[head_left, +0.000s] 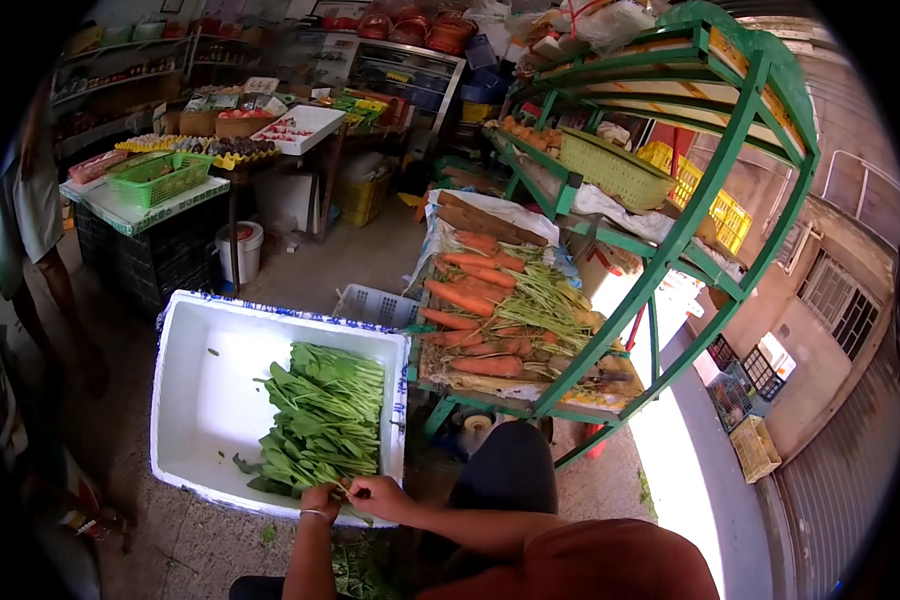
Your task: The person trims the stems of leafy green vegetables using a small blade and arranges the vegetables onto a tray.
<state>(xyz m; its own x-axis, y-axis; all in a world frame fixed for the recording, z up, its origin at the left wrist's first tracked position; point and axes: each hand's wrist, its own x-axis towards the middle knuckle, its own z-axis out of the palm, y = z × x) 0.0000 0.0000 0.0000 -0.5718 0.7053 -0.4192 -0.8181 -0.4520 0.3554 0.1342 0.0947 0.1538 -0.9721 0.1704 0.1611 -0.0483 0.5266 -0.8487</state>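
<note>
A white foam box [210,400] with blue marks along its rim stands in front of me. Leafy greens [325,420] lie in a long pile along its right side, stems mostly to the right. At the box's near edge my left hand [320,500], with a pale band at the wrist, is closed in a pinch on a few green stems. My right hand [378,498] meets it from the right, fingers pinched on the same greens. Their fingers almost touch, and the exact grip is too small to see. More greens [360,565] are below the box, between my legs.
Carrots [480,295] and green stalks [555,310] cover a green-framed rack [660,270] at right. A grey crate [375,305] sits behind the box. Produce tables, a green basket [160,178] and a white bucket [238,250] are farther back. A person [40,210] stands at left.
</note>
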